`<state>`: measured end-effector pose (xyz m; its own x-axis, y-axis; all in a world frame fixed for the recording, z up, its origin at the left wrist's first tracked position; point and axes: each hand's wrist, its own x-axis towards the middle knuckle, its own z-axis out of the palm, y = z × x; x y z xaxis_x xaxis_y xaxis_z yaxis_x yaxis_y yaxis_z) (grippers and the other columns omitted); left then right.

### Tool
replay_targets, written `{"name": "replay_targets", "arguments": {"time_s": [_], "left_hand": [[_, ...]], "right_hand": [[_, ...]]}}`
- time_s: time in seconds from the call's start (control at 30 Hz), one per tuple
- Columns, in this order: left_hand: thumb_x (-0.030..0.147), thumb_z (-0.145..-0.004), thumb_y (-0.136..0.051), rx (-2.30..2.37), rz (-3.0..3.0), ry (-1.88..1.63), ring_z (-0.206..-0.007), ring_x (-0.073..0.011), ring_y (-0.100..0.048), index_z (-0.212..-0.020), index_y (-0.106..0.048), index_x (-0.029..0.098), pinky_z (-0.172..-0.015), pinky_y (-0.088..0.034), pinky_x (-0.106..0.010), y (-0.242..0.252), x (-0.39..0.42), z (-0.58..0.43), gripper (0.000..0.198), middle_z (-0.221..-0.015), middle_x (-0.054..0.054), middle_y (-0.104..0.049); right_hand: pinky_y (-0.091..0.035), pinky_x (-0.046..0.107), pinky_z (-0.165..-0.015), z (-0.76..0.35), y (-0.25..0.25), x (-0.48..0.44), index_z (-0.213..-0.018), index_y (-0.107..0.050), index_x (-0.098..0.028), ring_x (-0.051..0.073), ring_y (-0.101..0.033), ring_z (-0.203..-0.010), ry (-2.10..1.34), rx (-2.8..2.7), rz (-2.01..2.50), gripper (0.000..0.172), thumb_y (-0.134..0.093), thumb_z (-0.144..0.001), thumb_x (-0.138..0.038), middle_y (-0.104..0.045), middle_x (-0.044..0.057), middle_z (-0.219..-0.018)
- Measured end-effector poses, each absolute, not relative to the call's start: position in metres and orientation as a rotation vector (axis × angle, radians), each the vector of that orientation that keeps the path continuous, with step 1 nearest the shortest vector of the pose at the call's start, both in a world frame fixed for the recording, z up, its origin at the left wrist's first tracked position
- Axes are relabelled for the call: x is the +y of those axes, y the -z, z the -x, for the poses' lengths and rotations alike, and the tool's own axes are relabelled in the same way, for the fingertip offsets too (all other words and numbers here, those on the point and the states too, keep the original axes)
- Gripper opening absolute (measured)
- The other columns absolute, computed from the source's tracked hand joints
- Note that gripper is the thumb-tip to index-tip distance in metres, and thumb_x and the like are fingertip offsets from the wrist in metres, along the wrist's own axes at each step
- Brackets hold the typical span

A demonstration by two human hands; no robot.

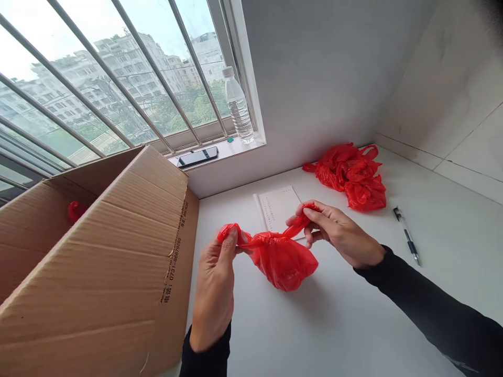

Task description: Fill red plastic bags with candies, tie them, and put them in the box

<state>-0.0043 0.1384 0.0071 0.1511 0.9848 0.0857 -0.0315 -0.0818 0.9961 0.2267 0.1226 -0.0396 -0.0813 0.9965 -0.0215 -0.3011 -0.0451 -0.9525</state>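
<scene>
A small red plastic bag (283, 259) with something bundled inside hangs between my hands, just above the white table (353, 324). My left hand (214, 283) pinches one handle at its left end. The other handle is pinched by my right hand (334, 230), and both handles are pulled outward. An open cardboard box (118, 251) stands at my left, close beside my left hand, with a red item (74, 209) visible inside it.
A pile of red plastic bags (351, 175) lies at the back of the table. A sheet of paper (277, 207) lies behind the held bag, a pen (406, 235) to the right. On the windowsill stand a water bottle (238, 104) and a phone (197, 156).
</scene>
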Motion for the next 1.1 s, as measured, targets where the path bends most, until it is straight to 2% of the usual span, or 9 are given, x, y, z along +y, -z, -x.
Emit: {"name": "replay_targets", "arguments": {"time_s": [0.2,0.3,0.37,0.43,0.5,0.53,0.63,0.77,1.1], "left_hand": [[0.039,-0.097,-0.062,1.234,-1.112,-1.24,-0.085,-0.015,-0.057,-0.073,-0.059,0.021,-0.08,-0.051,-0.025,0.033,0.102,0.023,0.031,-0.08,0.002,-0.052],[0.039,-0.096,-0.062,1.331,-1.008,-1.267,-0.08,-0.0156,-0.059,-0.072,-0.06,0.02,-0.073,-0.054,-0.026,0.053,0.085,0.034,0.031,-0.081,0.001,-0.055],[0.041,-0.096,-0.062,1.366,-0.953,-1.294,-0.077,-0.0152,-0.06,-0.081,-0.063,0.021,-0.072,-0.055,-0.028,0.064,0.075,0.038,0.024,-0.085,0.001,-0.058],[0.046,-0.098,-0.057,1.379,-0.92,-1.345,-0.081,-0.0158,-0.062,-0.1,-0.063,0.026,-0.074,-0.057,-0.031,0.073,0.065,0.035,0.021,-0.095,0.001,-0.062],[0.052,-0.101,-0.048,1.38,-0.905,-1.395,-0.098,-0.0179,-0.065,-0.121,-0.057,0.032,-0.083,-0.058,-0.033,0.081,0.058,0.027,0.03,-0.11,-0.001,-0.065],[0.055,-0.102,-0.044,1.375,-0.901,-1.402,-0.11,-0.0191,-0.064,-0.129,-0.053,0.034,-0.091,-0.057,-0.034,0.085,0.056,0.021,0.036,-0.119,-0.002,-0.064],[0.061,-0.101,-0.04,1.363,-0.897,-1.36,-0.14,-0.0208,-0.049,-0.144,-0.043,0.035,-0.112,-0.046,-0.035,0.094,0.054,0.001,0.05,-0.148,-0.006,-0.052],[0.062,-0.098,-0.049,1.355,-0.929,-1.197,-0.151,-0.0261,-0.035,-0.156,-0.034,0.036,-0.114,-0.045,-0.038,0.104,0.057,-0.022,0.065,-0.167,-0.005,-0.031],[0.057,-0.103,-0.041,1.45,-1.135,-1.145,-0.135,-0.027,-0.055,-0.151,-0.043,0.026,-0.115,-0.043,-0.042,0.129,0.058,-0.035,0.057,-0.15,-0.01,-0.055]], "right_hand": [[-0.047,0.026,-0.049,-0.22,0.055,0.083,-0.093,-0.053,-0.024,0.01,-0.043,-0.052,-1.605,-0.936,0.922,0.027,-0.048,-0.103,-0.048,-0.06,-0.002,-0.078],[-0.043,0.024,-0.048,-0.215,0.069,0.058,-0.09,-0.053,-0.023,0.009,-0.034,-0.05,-1.648,-0.999,0.939,0.031,-0.045,-0.104,-0.05,-0.052,-0.005,-0.068],[-0.044,0.027,-0.05,-0.213,0.077,0.045,-0.095,-0.058,-0.023,0.01,-0.038,-0.05,-1.646,-1.083,0.979,0.034,-0.044,-0.104,-0.053,-0.054,-0.004,-0.067],[-0.048,0.031,-0.055,-0.212,0.085,0.038,-0.106,-0.064,-0.024,0.014,-0.051,-0.057,-1.552,-1.173,1.067,0.038,-0.043,-0.103,-0.055,-0.061,0.0,-0.076],[-0.055,0.038,-0.075,-0.211,0.092,0.036,-0.115,-0.068,-0.027,0.021,-0.063,-0.084,-1.332,-1.247,1.204,0.039,-0.045,-0.103,-0.055,-0.067,0.005,-0.101],[-0.053,0.043,-0.09,-0.209,0.096,0.038,-0.117,-0.07,-0.029,0.024,-0.062,-0.103,-1.203,-1.277,1.27,0.038,-0.046,-0.102,-0.055,-0.065,0.007,-0.116],[-0.033,0.05,-0.12,-0.193,0.109,0.044,-0.135,-0.064,-0.034,0.027,-0.036,-0.144,-0.999,-1.327,1.371,0.042,-0.047,-0.102,-0.053,-0.05,0.006,-0.147],[-0.024,0.051,-0.127,-0.158,0.129,0.05,-0.157,-0.038,-0.024,0.023,-0.027,-0.152,-1.033,-1.401,1.353,0.059,-0.04,-0.104,-0.05,-0.039,0.007,-0.162],[-0.029,0.055,-0.125,-0.131,0.17,0.041,-0.156,-0.037,-0.006,0.026,-0.027,-0.153,-0.692,-1.682,1.477,0.057,-0.033,-0.102,-0.024,-0.035,0.013,-0.163]]}}
